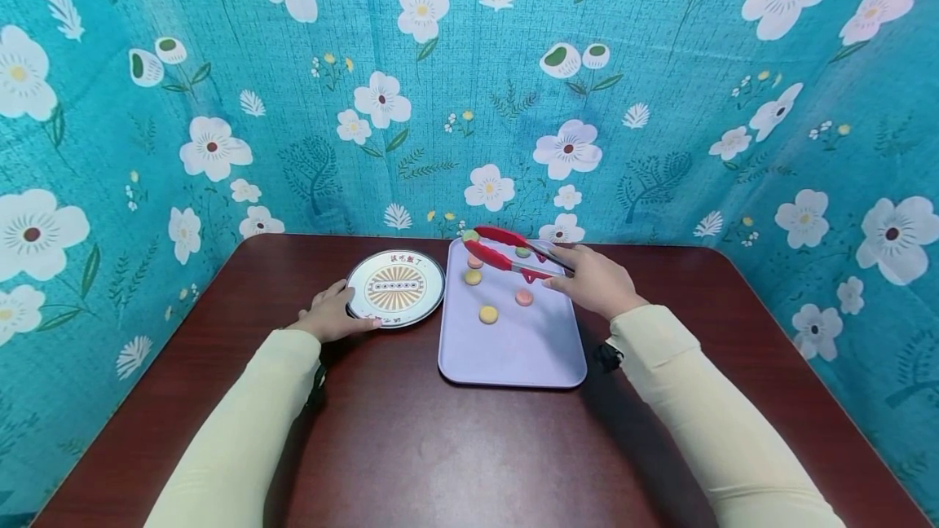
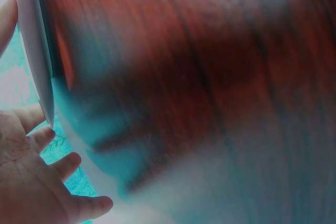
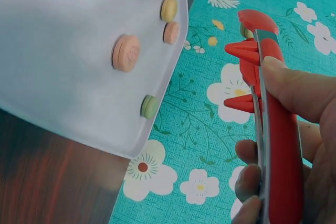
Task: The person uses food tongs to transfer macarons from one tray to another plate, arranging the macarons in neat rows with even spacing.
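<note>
My right hand [image 1: 597, 279] grips red and silver tongs [image 1: 490, 257] above the far part of a lilac tray [image 1: 513, 361]. At the tong tips is a light green macaron [image 1: 469, 236], mostly hidden by a red tip in the right wrist view. My left hand [image 1: 328, 314] rests against the left and near rim of a white plate [image 1: 396, 288] with a gold sunburst, its thumb at the near rim. In the left wrist view its fingers are spread beside the plate's edge [image 2: 37, 56]. On the tray lie yellow macarons [image 1: 487, 314], pink macarons [image 1: 524, 297] and a green macaron [image 3: 149, 107].
The plate stands just left of the tray on a dark red-brown wooden table [image 1: 455, 455]. A teal flowered cloth [image 1: 469, 104] hangs behind the table's far edge and along both sides.
</note>
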{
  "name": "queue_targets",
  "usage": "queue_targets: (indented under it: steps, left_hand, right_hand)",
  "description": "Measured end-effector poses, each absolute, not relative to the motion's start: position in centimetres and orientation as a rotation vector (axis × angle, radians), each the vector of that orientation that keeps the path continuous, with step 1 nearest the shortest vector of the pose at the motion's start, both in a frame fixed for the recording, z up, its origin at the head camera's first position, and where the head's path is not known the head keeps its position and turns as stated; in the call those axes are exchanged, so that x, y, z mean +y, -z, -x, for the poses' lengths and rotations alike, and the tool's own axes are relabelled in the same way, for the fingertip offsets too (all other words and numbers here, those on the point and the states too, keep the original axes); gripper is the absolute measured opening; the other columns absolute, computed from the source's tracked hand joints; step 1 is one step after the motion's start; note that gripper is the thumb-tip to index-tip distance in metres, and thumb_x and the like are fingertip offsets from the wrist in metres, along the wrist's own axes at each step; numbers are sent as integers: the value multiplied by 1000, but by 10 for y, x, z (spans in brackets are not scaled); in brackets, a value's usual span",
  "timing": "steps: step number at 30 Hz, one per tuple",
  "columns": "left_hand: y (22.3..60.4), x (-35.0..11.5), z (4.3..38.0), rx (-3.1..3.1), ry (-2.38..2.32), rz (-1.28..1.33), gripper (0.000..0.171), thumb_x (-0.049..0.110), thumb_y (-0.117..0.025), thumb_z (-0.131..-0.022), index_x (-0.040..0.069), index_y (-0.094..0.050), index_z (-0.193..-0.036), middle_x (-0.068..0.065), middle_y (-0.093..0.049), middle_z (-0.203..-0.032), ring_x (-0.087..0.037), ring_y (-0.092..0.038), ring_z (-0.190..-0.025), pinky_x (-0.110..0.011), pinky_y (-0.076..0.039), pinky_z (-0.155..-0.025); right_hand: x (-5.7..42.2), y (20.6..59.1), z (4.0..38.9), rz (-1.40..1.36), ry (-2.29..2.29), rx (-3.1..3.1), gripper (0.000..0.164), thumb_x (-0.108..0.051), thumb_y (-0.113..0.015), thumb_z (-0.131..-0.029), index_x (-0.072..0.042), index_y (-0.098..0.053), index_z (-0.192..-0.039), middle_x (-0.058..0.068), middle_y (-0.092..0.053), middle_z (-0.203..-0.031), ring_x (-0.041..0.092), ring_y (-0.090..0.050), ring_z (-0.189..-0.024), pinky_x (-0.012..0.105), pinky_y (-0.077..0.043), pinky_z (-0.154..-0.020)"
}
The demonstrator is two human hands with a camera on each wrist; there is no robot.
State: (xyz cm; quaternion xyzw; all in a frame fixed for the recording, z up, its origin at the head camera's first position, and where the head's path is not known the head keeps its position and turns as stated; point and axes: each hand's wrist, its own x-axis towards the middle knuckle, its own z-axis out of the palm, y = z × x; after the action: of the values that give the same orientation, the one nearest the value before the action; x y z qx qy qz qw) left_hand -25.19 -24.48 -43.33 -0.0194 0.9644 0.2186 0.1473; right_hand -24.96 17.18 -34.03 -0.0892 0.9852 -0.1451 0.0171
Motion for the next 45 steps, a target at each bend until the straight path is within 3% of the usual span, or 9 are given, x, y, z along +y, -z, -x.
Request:
queue_targets:
  steps: [9,45]
  left_hand:
    - [431,-244,250,2766,-643,52,108,64,-68,-77,1,-22,-152,-24,-10,-157,-48,-11,-139,-73,-12,-105]
    - [432,-245,251,2760,-648,57,106,62,-67,-79,0,-21,-152,-24,-10,-157,-48,-11,-139,-73,-12,-105]
  right_hand:
    - [161,341,254,277,476,3059,69,-41,-67,-88,-23,-39,-149,19,-43,-147,39,-43,-130,58,-44,-94]
    - [113,353,268,294,675,2994,66,-42,-69,-87,-31,-43,-146,6,-45,-147,29,-42,-130,52,-45,-93]
